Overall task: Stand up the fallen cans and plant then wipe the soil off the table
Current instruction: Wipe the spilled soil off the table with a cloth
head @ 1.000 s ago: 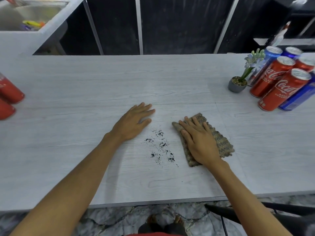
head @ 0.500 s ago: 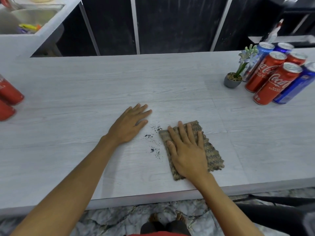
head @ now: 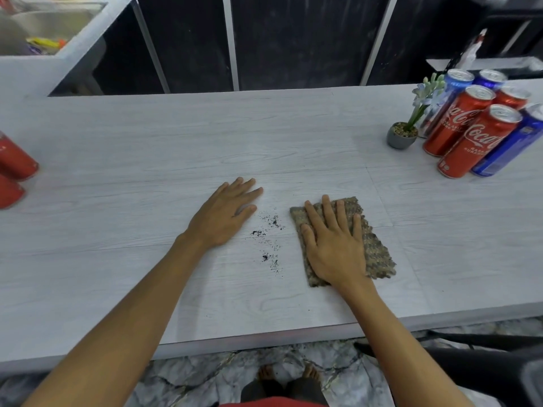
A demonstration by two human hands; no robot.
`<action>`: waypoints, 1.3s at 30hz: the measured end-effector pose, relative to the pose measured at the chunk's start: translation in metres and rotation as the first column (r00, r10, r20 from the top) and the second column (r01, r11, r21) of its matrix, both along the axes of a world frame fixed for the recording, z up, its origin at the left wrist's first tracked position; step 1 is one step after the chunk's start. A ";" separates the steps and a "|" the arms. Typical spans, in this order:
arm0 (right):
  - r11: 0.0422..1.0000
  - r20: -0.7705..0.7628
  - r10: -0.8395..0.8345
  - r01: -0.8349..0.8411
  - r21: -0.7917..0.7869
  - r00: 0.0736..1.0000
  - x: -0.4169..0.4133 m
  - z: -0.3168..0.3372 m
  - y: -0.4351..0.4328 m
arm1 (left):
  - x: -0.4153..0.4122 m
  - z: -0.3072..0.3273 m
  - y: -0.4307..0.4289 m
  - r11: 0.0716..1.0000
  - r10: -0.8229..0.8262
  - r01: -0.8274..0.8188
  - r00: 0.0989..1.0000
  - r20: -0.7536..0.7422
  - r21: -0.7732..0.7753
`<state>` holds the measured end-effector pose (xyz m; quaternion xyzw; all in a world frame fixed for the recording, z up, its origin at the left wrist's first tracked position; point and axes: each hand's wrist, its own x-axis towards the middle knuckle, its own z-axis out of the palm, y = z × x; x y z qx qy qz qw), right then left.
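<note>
Wiping underway: right hand [head: 335, 248] flat on cloth [head: 373, 248], left hand [head: 224, 214] flat, empty; sweep left over soil [head: 269, 239].

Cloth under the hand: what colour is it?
The cloth under the right hand is speckled brown and grey, seen best in the head view.

Red and blue cans [head: 476, 142] upright at two o'clock, potted plant [head: 401, 139] standing at their nine; dark soil [head: 258, 232] specks the bench [head: 147, 148] centre, woven cloth [head: 379, 257] flat at its three.
</note>
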<state>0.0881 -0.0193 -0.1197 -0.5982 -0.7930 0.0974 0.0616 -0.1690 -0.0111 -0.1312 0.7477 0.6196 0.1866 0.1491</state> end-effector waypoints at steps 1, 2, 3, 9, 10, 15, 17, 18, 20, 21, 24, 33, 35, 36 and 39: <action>1.000 -0.006 -0.003 0.003 0.001 1.000 -0.004 0.000 0.001 | 0.000 0.000 0.000 1.000 0.001 -0.001 1.000 0.000 0.002; 1.000 -0.012 0.011 -0.011 0.004 1.000 -0.007 0.001 0.000 | 0.001 0.001 0.000 1.000 0.001 -0.001 1.000 0.003 0.002; 0.999 -0.017 0.040 -0.040 0.011 0.999 -0.007 0.001 -0.003 | 0.001 0.001 0.000 1.000 0.000 0.000 1.000 0.007 0.001; 0.994 -0.080 0.104 -0.100 0.044 0.991 0.013 0.003 0.007 | -0.002 0.003 -0.002 1.000 -0.011 0.012 0.999 0.045 -0.012; 0.996 -0.113 0.089 -0.086 0.030 0.990 0.013 0.004 0.014 | -0.003 0.005 -0.002 1.000 -0.004 0.005 0.998 0.065 -0.014; 0.987 -0.379 0.100 -0.140 -0.081 0.920 -0.013 0.011 0.037 | -0.011 0.008 -0.003 1.000 0.023 -0.024 0.998 0.058 0.009; 0.969 -0.388 0.180 -0.231 -0.087 0.904 -0.032 0.011 0.036 | -0.016 0.005 -0.005 0.999 0.032 -0.032 0.998 0.059 0.001; 0.961 -0.342 0.229 -0.268 -0.071 0.911 -0.041 0.010 0.034 | -0.018 0.003 -0.005 1.000 0.030 -0.030 0.998 0.051 0.002; 0.952 -0.197 0.295 -0.306 -0.024 0.935 -0.052 0.007 0.028 | -0.019 0.001 -0.006 1.000 0.020 -0.021 0.999 0.029 0.010; 0.950 -0.126 0.309 -0.312 0.000 0.943 -0.054 0.005 0.025 | -0.019 0.001 -0.006 1.000 0.016 -0.016 1.000 0.022 0.015; 0.949 -0.014 0.314 -0.313 0.039 0.949 -0.047 0.001 0.022 | -0.019 0.001 -0.007 1.000 0.012 -0.012 1.000 0.014 0.018; 0.969 0.000 0.245 -0.245 0.002 0.969 -0.059 0.003 0.031 | -0.019 0.002 -0.008 1.000 0.018 -0.019 1.000 0.015 0.022; 0.958 -0.007 0.284 -0.284 0.031 0.959 -0.055 0.001 0.021 | -0.019 0.002 -0.008 1.000 0.017 -0.017 1.000 0.010 0.019; 0.956 -0.005 0.292 -0.291 0.040 0.957 -0.049 0.000 0.018 | -0.018 0.002 -0.008 1.000 0.017 -0.017 1.000 0.010 0.019; 0.972 -0.010 0.236 -0.236 0.010 0.972 -0.032 0.001 0.027 | -0.018 0.002 -0.008 1.000 0.020 -0.020 1.000 0.014 0.023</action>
